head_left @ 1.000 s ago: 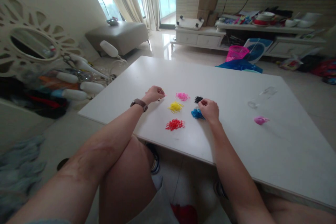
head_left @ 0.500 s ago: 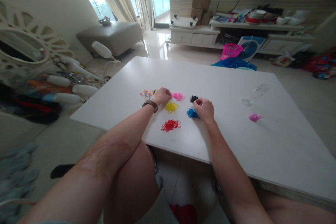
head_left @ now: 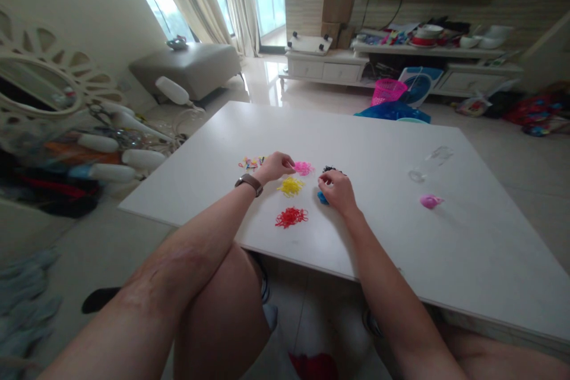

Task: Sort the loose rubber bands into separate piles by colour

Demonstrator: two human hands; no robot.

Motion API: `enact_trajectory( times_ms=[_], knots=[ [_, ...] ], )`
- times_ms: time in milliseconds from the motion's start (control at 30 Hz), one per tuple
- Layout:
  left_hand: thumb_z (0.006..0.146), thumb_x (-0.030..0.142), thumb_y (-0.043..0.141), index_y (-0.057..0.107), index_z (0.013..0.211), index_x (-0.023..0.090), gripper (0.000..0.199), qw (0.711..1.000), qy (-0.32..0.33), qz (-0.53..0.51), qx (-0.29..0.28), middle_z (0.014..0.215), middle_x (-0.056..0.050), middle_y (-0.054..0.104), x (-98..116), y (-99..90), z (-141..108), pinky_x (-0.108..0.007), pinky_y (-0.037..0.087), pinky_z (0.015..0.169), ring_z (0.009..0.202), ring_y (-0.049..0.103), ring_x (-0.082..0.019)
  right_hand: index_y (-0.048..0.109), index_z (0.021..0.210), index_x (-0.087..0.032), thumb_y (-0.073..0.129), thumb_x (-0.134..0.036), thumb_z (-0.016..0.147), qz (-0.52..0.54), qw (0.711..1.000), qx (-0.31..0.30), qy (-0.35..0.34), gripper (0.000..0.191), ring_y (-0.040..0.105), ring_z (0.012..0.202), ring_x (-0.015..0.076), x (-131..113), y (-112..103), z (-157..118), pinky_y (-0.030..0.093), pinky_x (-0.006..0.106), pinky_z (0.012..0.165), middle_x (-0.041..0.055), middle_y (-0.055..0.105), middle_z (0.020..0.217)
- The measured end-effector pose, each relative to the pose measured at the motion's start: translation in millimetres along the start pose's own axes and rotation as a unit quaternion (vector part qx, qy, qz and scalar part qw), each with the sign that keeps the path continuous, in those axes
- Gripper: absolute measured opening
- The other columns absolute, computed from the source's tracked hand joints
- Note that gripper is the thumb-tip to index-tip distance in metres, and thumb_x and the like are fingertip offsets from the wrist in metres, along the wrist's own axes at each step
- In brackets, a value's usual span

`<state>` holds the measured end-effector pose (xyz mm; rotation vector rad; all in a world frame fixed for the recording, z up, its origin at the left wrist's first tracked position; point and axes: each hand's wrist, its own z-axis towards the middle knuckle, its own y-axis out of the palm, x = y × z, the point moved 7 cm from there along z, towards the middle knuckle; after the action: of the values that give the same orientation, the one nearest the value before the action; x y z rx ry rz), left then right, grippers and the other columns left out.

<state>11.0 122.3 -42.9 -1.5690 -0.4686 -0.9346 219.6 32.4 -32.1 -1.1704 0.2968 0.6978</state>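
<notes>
Poised at the pink bands (head_left: 305, 168), just right of the left hand (head_left: 278, 167), with fingertips close together; cannot tell whether pinching one. Partly covering blue bands (head_left: 323, 198) with the right hand (head_left: 340, 190), curled, grip unclear. Just beyond it, black bands (head_left: 330, 169); nearer than the left hand, yellow bands (head_left: 291, 186).

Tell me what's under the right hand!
Part of the blue pile peeks out by the right hand; anything farther underneath is covered, so I can't tell.

The left hand (head_left: 276, 167) apparently touches the pink pile (head_left: 305, 168), while the right hand (head_left: 339, 191) partly covers the blue pile (head_left: 323, 198).
</notes>
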Motion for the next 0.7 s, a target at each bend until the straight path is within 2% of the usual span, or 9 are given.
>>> enact_trajectory(
  times_ms=[100, 267, 433, 600, 700],
  knots=[
    [0.068, 0.018, 0.080, 0.077, 0.086, 0.012, 0.019, 0.999, 0.022, -0.021, -0.032, 0.077, -0.008, 0.076, 6, 5.0, -4, -0.025, 0.050, 0.064, 0.070, 0.069, -0.017, 0.070, 0.087, -0.020, 0.055, -0.025, 0.091, -0.011, 0.999, -0.011, -0.050, 0.016, 0.063, 0.091, 0.0220, -10, 6, -1, 0.045, 0.032, 0.086, 0.0070, 0.070, 0.089],
    [0.069, 0.015, 0.077, 0.074, 0.090, 0.011, 0.022, 0.993, 0.051, -0.064, -0.082, 0.079, -0.010, 0.077, 16, 10.2, -13, -0.025, 0.052, 0.064, 0.071, 0.071, -0.018, 0.072, 0.102, -0.019, 0.057, -0.025, 0.095, -0.033, 0.995, -0.021, -0.091, 0.017, 0.063, 0.097, 0.0253, -24, 14, 3, 0.046, 0.037, 0.091, 0.0095, 0.073, 0.101],
    [0.069, 0.013, 0.076, 0.072, 0.092, 0.011, 0.023, 0.989, 0.074, -0.077, -0.097, 0.079, -0.010, 0.077, 22, 12.2, -19, -0.024, 0.051, 0.062, 0.069, 0.071, -0.017, 0.072, 0.113, -0.022, 0.060, -0.023, 0.095, -0.022, 0.992, -0.044, -0.119, 0.022, 0.063, 0.103, 0.0244, -39, 25, 12, 0.046, 0.037, 0.095, 0.0083, 0.074, 0.110],
    [0.069, 0.012, 0.075, 0.072, 0.092, 0.011, 0.024, 0.988, 0.078, -0.083, -0.101, 0.076, -0.008, 0.076, 26, 10.9, -21, -0.023, 0.051, 0.060, 0.067, 0.070, -0.016, 0.074, 0.099, -0.022, 0.060, -0.017, 0.094, -0.019, 0.990, -0.041, -0.132, 0.016, 0.064, 0.097, 0.0227, -47, 33, 17, 0.048, 0.033, 0.088, 0.0066, 0.075, 0.101],
    [0.067, 0.009, 0.075, 0.073, 0.093, 0.012, 0.026, 0.991, 0.067, -0.079, -0.079, 0.083, -0.008, 0.077, 24, 0.0, -23, -0.024, 0.053, 0.064, 0.071, 0.069, -0.016, 0.073, 0.091, -0.021, 0.059, -0.013, 0.091, -0.049, 0.991, -0.022, -0.118, 0.016, 0.064, 0.090, 0.0223, -44, 29, 23, 0.046, 0.032, 0.084, 0.0063, 0.074, 0.092]
  ],
)
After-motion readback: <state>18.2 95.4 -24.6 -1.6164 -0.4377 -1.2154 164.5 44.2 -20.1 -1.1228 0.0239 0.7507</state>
